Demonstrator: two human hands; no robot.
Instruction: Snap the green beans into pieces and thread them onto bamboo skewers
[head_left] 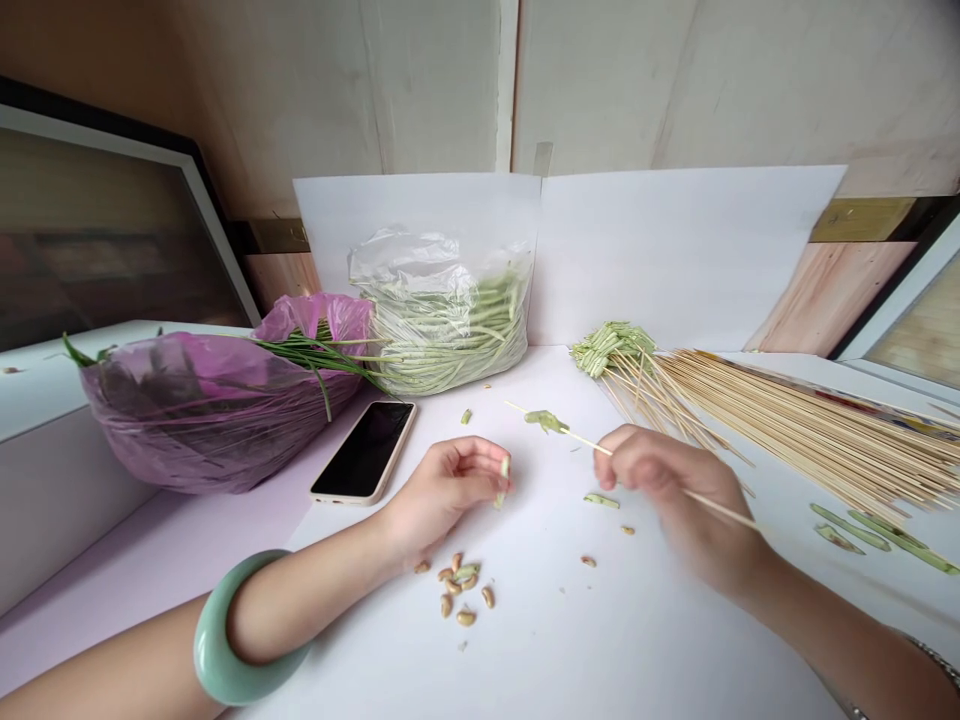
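My right hand (667, 490) is closed around a thin bamboo skewer (585, 440), which slants up to the left. Near its tip, a crumpled piece of green bean (546, 421) is threaded on it. Between the thumb and fingers of my left hand (457, 485) is a pale green bean piece (503, 482), held upright and apart from the skewer. On the white surface below the left hand lie several tan bean seeds (466, 618) with a short pod piece (465, 573) among them. Another bean piece (601, 500) lies beneath the right hand.
A phone (364, 452) lies left of my left hand. Behind stand a purple bag (217, 420) of greens and a clear bag (450, 330) of long beans. At right are many loose skewers (810, 430), a pile of loaded skewers (613, 347) and flat pods (900, 540).
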